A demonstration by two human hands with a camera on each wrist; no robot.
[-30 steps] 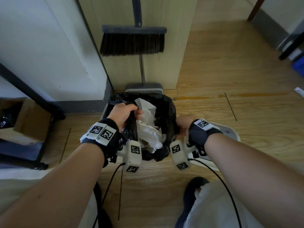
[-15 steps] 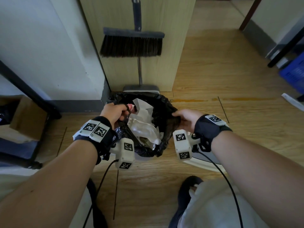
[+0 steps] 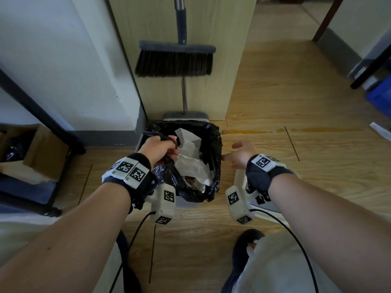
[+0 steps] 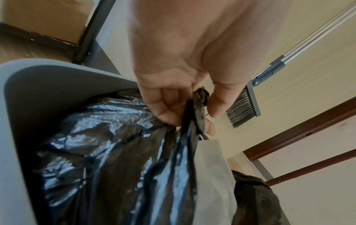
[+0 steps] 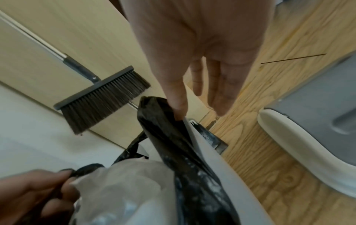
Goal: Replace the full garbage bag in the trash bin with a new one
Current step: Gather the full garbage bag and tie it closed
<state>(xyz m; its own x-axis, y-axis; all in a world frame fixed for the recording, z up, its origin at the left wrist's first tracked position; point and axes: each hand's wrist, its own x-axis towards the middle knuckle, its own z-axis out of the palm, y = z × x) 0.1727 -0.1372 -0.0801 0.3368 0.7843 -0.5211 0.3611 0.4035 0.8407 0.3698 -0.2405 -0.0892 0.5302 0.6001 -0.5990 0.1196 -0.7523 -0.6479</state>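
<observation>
Two hands | left (image 3: 157,150) grips garbage bag (image 3: 211,149) edge | right (image 3: 240,155) spread at rim

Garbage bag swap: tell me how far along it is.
Done: the bin's lid lies on the floor, and the left side of the black garbage bag is pulled off the rim and gathered. In hand: the left hand grips that gathered edge; the right hand is open at the bag's right edge. Left: lift the bag, full of crumpled paper, out of the bin and line it. No new bag is visible.
</observation>
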